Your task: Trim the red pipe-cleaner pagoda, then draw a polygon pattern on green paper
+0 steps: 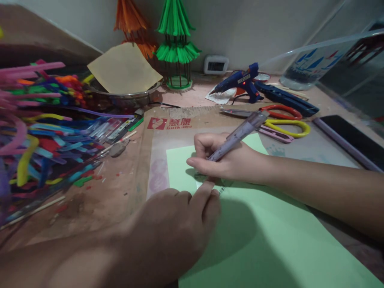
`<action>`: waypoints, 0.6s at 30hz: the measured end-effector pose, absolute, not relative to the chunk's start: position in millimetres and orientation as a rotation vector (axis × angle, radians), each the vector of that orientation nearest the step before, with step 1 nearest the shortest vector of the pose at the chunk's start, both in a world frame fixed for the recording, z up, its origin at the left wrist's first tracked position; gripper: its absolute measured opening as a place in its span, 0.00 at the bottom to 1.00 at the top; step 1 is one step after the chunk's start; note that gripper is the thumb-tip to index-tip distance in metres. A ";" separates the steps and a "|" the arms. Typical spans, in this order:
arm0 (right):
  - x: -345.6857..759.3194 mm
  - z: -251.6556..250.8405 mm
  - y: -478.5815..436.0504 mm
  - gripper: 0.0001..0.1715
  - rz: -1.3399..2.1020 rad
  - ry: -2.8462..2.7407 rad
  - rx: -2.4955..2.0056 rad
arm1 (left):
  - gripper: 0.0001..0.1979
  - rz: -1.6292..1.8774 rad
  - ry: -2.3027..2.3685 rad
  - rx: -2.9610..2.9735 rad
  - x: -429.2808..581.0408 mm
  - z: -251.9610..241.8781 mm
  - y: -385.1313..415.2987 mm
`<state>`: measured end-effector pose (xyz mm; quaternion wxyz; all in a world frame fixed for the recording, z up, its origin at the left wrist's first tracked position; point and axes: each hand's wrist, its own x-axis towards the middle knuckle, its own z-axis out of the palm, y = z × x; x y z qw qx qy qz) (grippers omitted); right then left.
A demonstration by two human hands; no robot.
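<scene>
A large light green sheet of paper (282, 240) lies in front of me. My right hand (228, 156) grips a pale purple pen (234, 138), slanted with its lower end hidden behind my fingers over the sheet. Close below it, my left hand (186, 220) has its fingers curled, pressing fingertips down on a small piece with dark print (222, 190), mostly hidden under both hands. What that piece is, I cannot make out. Under the green paper is a brown-edged board (142, 160) with red lettering.
Colourful pipe cleaners (54, 148) are heaped at left, beside a metal bowl (120, 98) with a tan sheet on top. Behind stand green (177, 44) and orange tiered models (130, 20). A glue gun (240, 82), scissors (289, 127), cutter (286, 98) and phone (354, 136) lie right.
</scene>
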<state>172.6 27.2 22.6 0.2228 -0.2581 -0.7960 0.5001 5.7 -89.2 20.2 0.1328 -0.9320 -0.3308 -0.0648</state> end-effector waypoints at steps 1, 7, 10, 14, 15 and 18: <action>172.6 22.6 27.3 0.19 1.379 -2.200 -0.711 | 0.19 -0.183 -0.966 -2.708 5.4 20.6 -89.5; 172.6 23.1 27.1 0.19 1.357 -2.211 -0.711 | 0.21 -0.205 -0.984 -2.706 5.8 23.1 -90.6; 172.4 23.0 27.3 0.19 1.363 -2.200 -0.713 | 0.21 -0.202 -0.986 -2.716 6.1 22.7 -89.6; 172.1 23.1 27.4 0.19 1.347 -2.209 -0.706 | 0.21 -0.217 -0.985 -2.707 5.6 21.4 -89.7; 172.0 23.2 27.3 0.19 1.337 -2.215 -0.703 | 0.21 -0.222 -0.983 -2.712 5.5 21.4 -90.0; 171.8 23.0 27.2 0.19 1.323 -2.221 -0.706 | 0.21 -0.234 -0.987 -2.718 5.9 22.2 -90.5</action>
